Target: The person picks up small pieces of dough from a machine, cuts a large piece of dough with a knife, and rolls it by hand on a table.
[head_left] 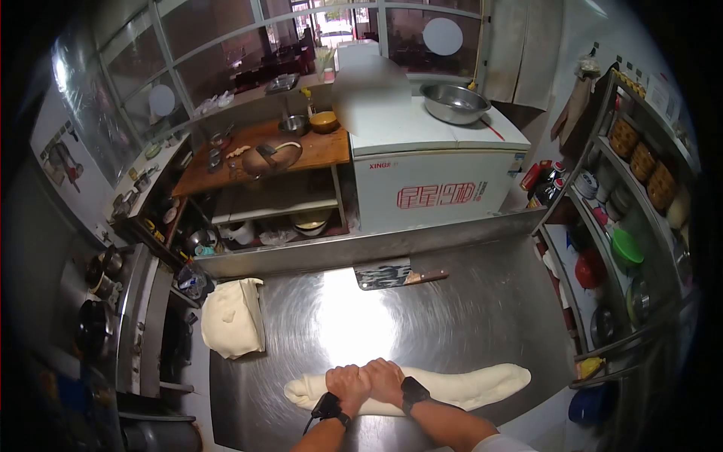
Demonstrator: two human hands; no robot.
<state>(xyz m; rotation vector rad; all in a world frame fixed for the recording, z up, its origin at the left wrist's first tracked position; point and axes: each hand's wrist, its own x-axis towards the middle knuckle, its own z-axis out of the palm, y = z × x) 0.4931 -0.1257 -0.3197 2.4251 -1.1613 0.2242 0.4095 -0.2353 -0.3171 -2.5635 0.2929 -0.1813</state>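
Note:
A long roll of pale dough point(471, 387) lies across the steel worktop near its front edge. My left hand point(349, 388) presses on the roll toward its left end, fingers curled over the dough. Right beside it, touching it, my right hand point(384, 379) is also closed on the dough. Both wrists carry black bands. A folded block of dough point(232, 319) rests at the worktop's left side. Beyond my hands, a cleaver point(384, 274) with a wooden handle lies flat near the back edge.
The steel worktop point(467, 309) has a raised back ledge. Behind it stand a white chest freezer point(437, 188) with a metal basin point(456, 103), and a wooden table point(226, 169). Shelves point(595, 177) with bowls line the right; a stove unit point(139, 324) is left.

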